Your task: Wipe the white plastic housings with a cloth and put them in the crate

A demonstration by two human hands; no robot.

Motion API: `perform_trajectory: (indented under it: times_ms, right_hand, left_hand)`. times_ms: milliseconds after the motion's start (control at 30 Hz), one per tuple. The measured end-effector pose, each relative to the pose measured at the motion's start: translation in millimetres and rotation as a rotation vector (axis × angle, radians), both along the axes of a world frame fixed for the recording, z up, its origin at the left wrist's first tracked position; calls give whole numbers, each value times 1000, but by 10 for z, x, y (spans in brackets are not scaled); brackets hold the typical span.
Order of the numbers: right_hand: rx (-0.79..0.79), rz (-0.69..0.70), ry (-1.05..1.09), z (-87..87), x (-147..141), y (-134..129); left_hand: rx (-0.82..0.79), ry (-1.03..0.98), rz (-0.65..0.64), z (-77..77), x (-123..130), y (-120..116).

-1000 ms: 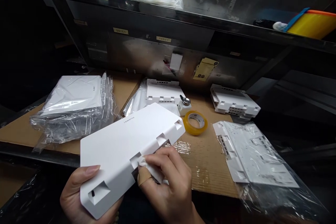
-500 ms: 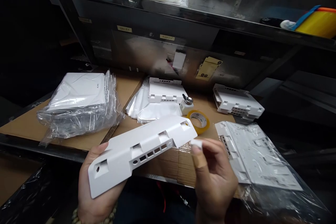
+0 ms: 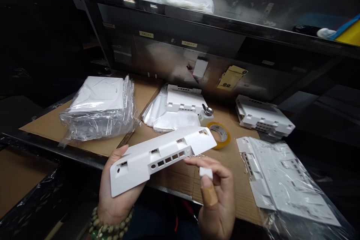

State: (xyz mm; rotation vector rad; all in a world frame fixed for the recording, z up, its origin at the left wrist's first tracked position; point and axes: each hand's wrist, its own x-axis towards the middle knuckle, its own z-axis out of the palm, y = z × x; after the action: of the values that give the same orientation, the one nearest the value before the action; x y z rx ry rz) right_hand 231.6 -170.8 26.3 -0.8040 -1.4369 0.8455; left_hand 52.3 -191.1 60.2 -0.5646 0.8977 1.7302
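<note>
My left hand (image 3: pixel 116 191) grips the left end of a white plastic housing (image 3: pixel 165 153), thumb on top and fingers underneath. The housing is tilted, its row of port openings facing me. Just to the right and below it, my right hand (image 3: pixel 216 191) pinches a small white piece (image 3: pixel 206 173) between thumb and fingers, with the index finger stretched toward the housing's lower edge. A tan bandage wraps the right thumb. Behind the housing's right end lies a roll of yellow tape (image 3: pixel 225 140), beside a white bottle with a metal top (image 3: pixel 206 116).
Bagged white housings (image 3: pixel 98 95) are stacked at left. Clear bags (image 3: pixel 174 121) lie under another housing (image 3: pixel 184 101) at the centre back. More housings (image 3: pixel 264 116) and a bagged one (image 3: pixel 292 180) sit at right. A dark shelf edge (image 3: pixel 225 20) crosses above the cardboard-covered bench (image 3: pixel 239 202).
The view has shifted, so most things appear further right. My right hand has moved left and down relative to the housing, its index finger now extended toward the ports.
</note>
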Motion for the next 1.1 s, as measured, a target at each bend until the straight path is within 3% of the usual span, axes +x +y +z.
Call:
perform_trajectory:
  times_ms: [167,267,333,433,500,700,900,1000,1100]
  right_hand:
    - [43,64,-170,-70,-164,-140]
    - [154,45,-310,-181,-239,-168]
    - [262,108,-380,-271,-268,-186]
    - [362,280,-358,-373,-276,-244]
    - [342,298,-301,-399,-274,-293]
    - [348,221,-278,-430,-229,-343]
    - [429,144,-104,-461,66,-181]
    - [410,30,-33,-409,210,-21]
    - [257,-174,170,-350,291,160]
  left_hand:
    - [37,-24,55,91,109,53]
    - [51,1,74,98,144,50]
    - [56,6,73,88,148,42]
    - [55,0,87,74,133,30]
    - [59,-1,96,72,119,21]
    - [100,-19,96,75,89,1]
    - [180,6,67,92,93,-15]
    - [193,15,46,85,99,-29]
    - [317,53,-37,11,86,-46]
